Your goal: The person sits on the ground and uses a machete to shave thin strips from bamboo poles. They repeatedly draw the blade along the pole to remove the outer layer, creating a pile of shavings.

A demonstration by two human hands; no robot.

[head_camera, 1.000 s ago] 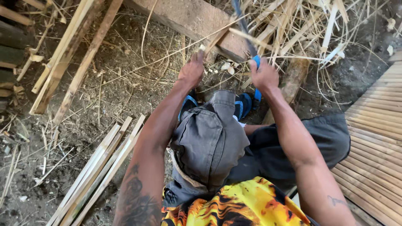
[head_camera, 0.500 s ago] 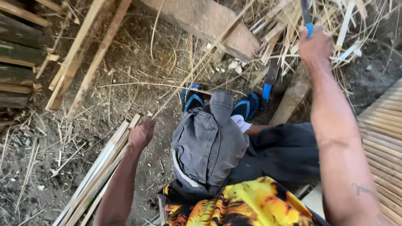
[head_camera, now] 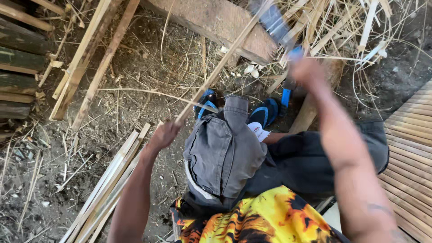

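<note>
**Splitting a bamboo strip by hand**

The left hand (head_camera: 164, 134) is closed around the near end of a long bamboo strip (head_camera: 225, 58), which runs up and away onto a wooden block (head_camera: 216, 22). The right hand (head_camera: 306, 72), blurred, grips a blue-handled blade (head_camera: 274, 24) above. The strip looks light, stiff, splintery. Cut slats (head_camera: 108, 184) lie beside the grip.

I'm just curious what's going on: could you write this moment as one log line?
left hand: grips long thin bamboo strip | right hand: holds blurred blue-handled blade raised | pale split strips lie on dirt left
</note>
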